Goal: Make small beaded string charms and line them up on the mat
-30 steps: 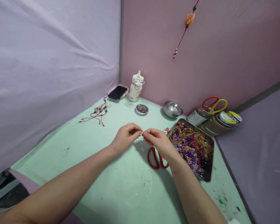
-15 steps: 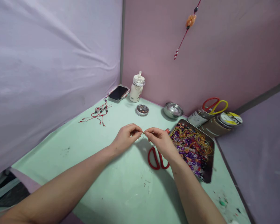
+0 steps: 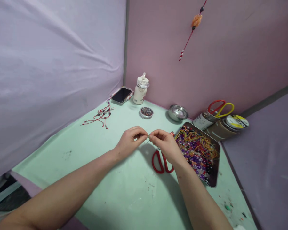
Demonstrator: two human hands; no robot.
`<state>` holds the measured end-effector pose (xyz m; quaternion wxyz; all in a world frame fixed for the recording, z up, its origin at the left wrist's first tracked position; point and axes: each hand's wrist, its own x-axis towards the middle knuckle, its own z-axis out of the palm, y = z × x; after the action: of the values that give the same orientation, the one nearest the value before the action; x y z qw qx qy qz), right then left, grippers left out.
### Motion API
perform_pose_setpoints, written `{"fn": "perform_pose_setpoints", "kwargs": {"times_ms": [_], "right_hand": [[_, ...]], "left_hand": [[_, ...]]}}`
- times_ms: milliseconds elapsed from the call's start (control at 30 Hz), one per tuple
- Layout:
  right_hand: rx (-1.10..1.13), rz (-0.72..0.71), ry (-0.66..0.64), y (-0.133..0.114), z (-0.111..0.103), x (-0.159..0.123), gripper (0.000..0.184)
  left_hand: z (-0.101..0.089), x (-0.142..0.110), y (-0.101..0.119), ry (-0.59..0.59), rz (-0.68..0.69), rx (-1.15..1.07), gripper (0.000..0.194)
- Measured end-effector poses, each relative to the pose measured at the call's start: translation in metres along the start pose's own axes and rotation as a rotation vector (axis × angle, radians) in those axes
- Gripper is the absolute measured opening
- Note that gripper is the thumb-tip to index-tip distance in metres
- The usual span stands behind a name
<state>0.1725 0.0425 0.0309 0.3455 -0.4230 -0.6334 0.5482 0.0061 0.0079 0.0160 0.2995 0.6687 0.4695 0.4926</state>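
Note:
In the middle of the head view, my left hand (image 3: 132, 139) and my right hand (image 3: 164, 142) meet fingertip to fingertip above the table. Both are closed in a pinch on a thin cord (image 3: 148, 141), of which a short loop shows just under the fingertips. Its colour and any knot or bead on it are too small to make out. Red-handled scissors (image 3: 158, 163) lie on the table below my right hand, their blades partly hidden by it. Right of that hand is a metal tray (image 3: 214, 182) heaped with beads and yellow cords.
On the green table (image 3: 124, 191) stand a steel bowl (image 3: 178, 113), a small round tin (image 3: 146, 112), a white bottle (image 3: 140, 89) and a phone (image 3: 122, 95). Red beaded cords (image 3: 102, 115) lie at left. Jars (image 3: 203, 120) hold scissors behind the tray. A beaded string (image 3: 196, 21) hangs above.
Both hands stay pinched together and have shifted very slightly. The bit of cord under the fingertips hangs a little differently. Everything else lies where it was.

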Motion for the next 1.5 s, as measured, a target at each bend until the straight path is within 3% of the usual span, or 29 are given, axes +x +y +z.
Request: {"fn": "perform_pose_setpoints", "kwargs": {"times_ms": [500,700,800,1067,1233,1333,1500], "right_hand": [[0.306,0.202,-0.158,-0.0026,-0.0019,-0.0009,0.030],[0.379,0.269,-0.226,-0.0032,-0.0064,-0.0020,0.037],[0.349,0.269,-0.191,-0.0008,-0.0055,-0.0010,0.041],[0.089,-0.012,0.075,0.0046,0.0007,0.0028,0.027],[-0.092,-0.073,0.041,-0.0006,0.0005,-0.0002,0.021],[-0.244,-0.171,0.049,-0.0008,0.0015,-0.0015,0.013],[-0.494,-0.395,0.196,0.0011,0.0026,-0.0030,0.006]], "left_hand": [[0.0017,-0.0032,-0.0008,-0.005,-0.051,-0.102,0.016],[-0.0018,-0.0017,0.0018,-0.092,0.056,-0.077,0.018],[-0.0027,-0.0010,0.0025,-0.094,0.059,-0.091,0.016],[-0.0001,-0.0006,0.0027,0.025,-0.100,-0.174,0.010],[-0.0007,0.0004,0.0031,0.055,-0.178,-0.206,0.010],[0.0000,0.0012,0.0039,0.042,-0.208,-0.216,0.011],[0.0027,0.0015,0.0015,-0.051,-0.296,-0.303,0.013]]}}
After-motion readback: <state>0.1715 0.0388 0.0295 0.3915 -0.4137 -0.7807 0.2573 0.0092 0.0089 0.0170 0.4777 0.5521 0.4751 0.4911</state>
